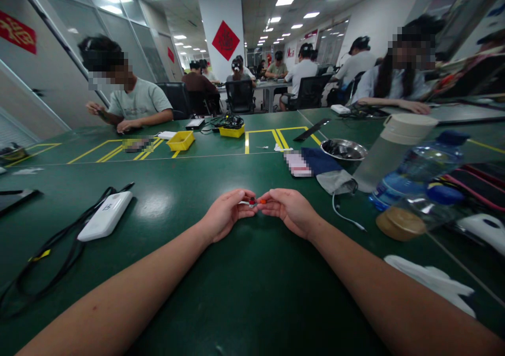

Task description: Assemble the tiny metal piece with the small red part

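Observation:
Over the middle of the green table [244, 277], my two hands meet at the fingertips. My left hand [226, 215] is closed, pinching a small dark red and white piece [252, 202] between thumb and fingers. Facing it, my right hand [292, 212] pinches a small orange piece [262, 201]. The two pieces lie close together; whether they touch, I cannot tell. Their exact kind is too small to make out, and fingers partly cover both.
At left lies a white power bank [105, 216] beside a black cable [74, 240]. To the right stand a steel bowl [343, 150], a pale tumbler [389, 153], plastic bottles [418, 169] and a white glove [432, 280]. Yellow trays [181, 141] sit farther back; people sit across the table.

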`<state>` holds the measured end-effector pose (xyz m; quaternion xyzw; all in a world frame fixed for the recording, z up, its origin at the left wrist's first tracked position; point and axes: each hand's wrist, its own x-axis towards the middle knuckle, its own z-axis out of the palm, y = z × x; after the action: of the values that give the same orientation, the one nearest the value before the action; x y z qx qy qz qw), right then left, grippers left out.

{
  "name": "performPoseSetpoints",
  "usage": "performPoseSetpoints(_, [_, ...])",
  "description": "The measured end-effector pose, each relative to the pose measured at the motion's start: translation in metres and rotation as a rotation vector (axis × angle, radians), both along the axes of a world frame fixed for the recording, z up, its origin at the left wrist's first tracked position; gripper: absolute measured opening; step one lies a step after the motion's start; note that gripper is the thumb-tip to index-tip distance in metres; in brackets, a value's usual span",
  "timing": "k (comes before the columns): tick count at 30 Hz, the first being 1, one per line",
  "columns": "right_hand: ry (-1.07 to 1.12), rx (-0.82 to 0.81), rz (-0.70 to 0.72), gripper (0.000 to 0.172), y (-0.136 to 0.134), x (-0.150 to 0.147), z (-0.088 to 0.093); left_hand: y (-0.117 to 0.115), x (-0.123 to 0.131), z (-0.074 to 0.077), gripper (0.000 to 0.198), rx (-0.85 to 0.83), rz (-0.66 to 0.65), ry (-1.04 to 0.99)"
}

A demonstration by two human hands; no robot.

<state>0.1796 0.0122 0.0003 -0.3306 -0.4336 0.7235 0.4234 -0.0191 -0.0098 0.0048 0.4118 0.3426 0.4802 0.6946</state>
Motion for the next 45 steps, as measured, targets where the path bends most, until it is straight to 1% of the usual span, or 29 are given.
performPoseSetpoints(3, [-0.038, 0.029, -0.018, 0.015, -0.001, -0.0004, -0.001, -0.0001, 0.0001, 0.0, 0.023, -0.009, -0.008, 0.009])
performPoseSetpoints(5, [-0.059, 0.053, -0.034, 0.017, -0.0025, -0.0007, -0.0007, -0.0005, 0.0007, -0.0003, 0.021, -0.003, -0.007, 0.055])
performPoseSetpoints(8, [-0.078, 0.07, -0.036, 0.019, -0.0043, -0.0011, 0.0004, -0.0015, 0.0022, -0.0007, 0.024, 0.034, -0.014, 0.138])
performPoseSetpoints(12, [-0.102, 0.088, -0.038, 0.022, -0.004, -0.0017, -0.0008, -0.0018, 0.0041, -0.0007, 0.022, 0.042, -0.013, 0.181])
performPoseSetpoints(16, [-0.097, 0.095, -0.043, 0.023, -0.0029, -0.0023, -0.0029, -0.0012, 0.0052, -0.0007, 0.017, 0.01, -0.002, 0.163])
performPoseSetpoints(21, [-0.058, 0.053, -0.025, 0.022, -0.0026, -0.0019, -0.0006, -0.0011, 0.0057, 0.0007, 0.013, -0.033, 0.014, 0.127])
performPoseSetpoints(30, [-0.058, 0.034, -0.019, 0.018, -0.0019, -0.0011, 0.0017, -0.0001, 0.0041, 0.0025, 0.014, -0.026, 0.002, 0.039])
performPoseSetpoints(35, [-0.048, 0.041, -0.014, 0.017, -0.0013, -0.0012, 0.0004, -0.0015, 0.0049, 0.0039, 0.014, -0.026, 0.001, 0.05])
performPoseSetpoints(39, [-0.068, 0.055, -0.029, 0.013, -0.0023, -0.0022, 0.0001, -0.0017, 0.0051, 0.0016, 0.015, -0.008, -0.011, 0.073])
performPoseSetpoints(45, [-0.1, 0.086, -0.036, 0.016, -0.005, -0.0023, 0.0025, -0.0027, 0.0044, -0.0016, 0.015, 0.026, 0.006, 0.118])
